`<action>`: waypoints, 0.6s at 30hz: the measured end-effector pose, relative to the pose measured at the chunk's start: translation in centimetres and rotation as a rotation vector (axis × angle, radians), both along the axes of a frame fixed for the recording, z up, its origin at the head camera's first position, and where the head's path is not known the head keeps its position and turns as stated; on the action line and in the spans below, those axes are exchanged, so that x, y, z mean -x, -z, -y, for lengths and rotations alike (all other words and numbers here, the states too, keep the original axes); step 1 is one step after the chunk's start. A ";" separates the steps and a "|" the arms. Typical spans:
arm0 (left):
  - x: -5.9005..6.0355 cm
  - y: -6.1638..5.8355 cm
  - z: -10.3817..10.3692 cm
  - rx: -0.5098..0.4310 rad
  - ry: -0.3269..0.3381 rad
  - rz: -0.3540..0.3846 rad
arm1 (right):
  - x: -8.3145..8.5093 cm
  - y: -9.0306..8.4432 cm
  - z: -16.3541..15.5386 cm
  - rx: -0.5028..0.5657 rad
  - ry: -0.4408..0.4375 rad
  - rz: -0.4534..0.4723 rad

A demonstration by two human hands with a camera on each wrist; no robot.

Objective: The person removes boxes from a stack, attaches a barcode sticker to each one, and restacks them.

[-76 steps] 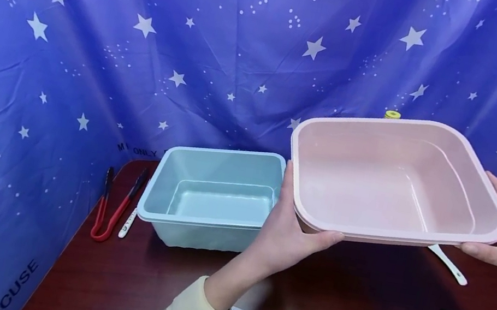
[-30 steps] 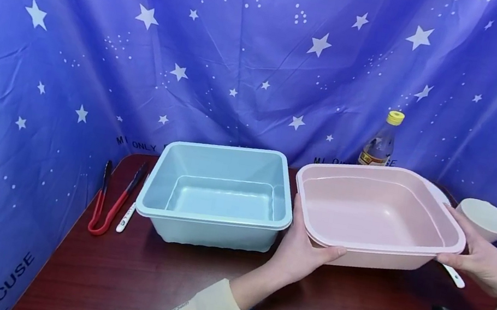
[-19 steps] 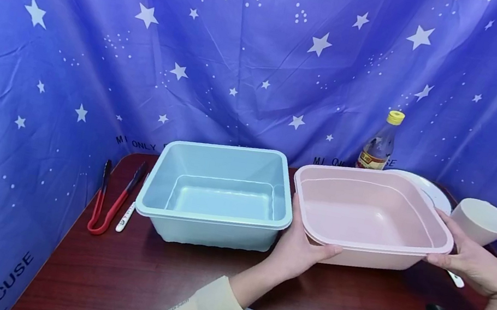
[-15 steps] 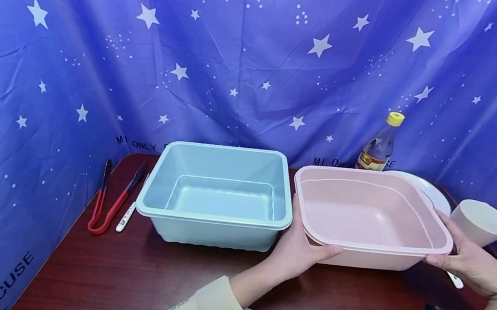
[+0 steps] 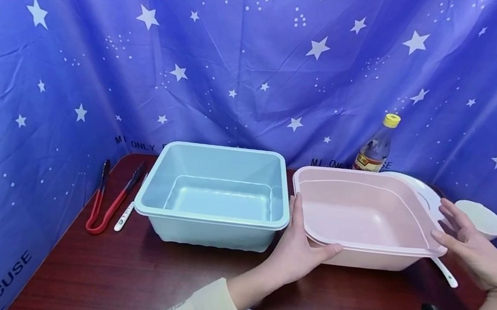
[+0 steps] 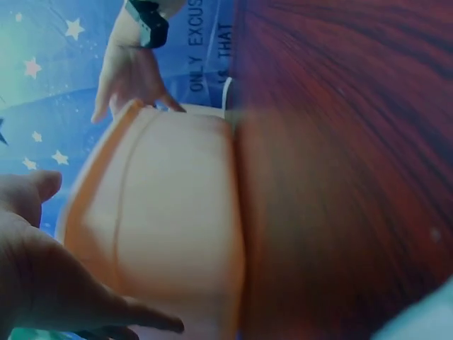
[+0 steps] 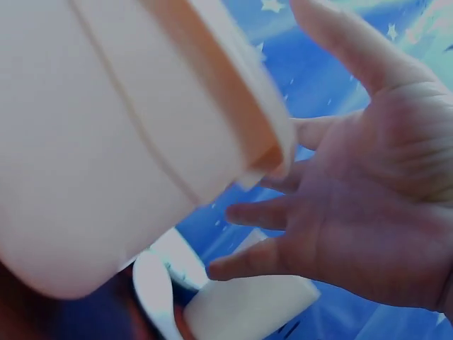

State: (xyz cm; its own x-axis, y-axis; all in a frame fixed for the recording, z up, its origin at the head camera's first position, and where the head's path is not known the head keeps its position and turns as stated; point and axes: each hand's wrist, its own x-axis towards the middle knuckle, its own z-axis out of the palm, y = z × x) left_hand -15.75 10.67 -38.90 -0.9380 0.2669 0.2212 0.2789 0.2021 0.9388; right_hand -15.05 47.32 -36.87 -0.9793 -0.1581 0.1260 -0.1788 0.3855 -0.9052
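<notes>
The pink basin is best released evenly, left hand and right hand both spread, so that the light-blue basin (just beside it) is not nudged

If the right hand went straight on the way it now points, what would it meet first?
Probably the pink basin, at its right end, close to the fingers of the right hand. Depth is unclear, so some may already touch it.
</notes>
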 end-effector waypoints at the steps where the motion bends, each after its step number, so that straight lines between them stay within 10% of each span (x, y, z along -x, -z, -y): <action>1: -0.3 -0.2 0.0 0.029 -0.006 -0.001 | -0.1 -0.5 0.2 -0.036 0.025 -0.010; 10: -3.4 -2.2 0.2 0.302 0.006 -0.067 | -1.3 -4.8 3.8 -0.057 0.224 -0.228; 18: -5.5 -4.5 1.8 0.438 0.061 -0.177 | -1.6 -8.0 9.2 0.448 0.253 -0.502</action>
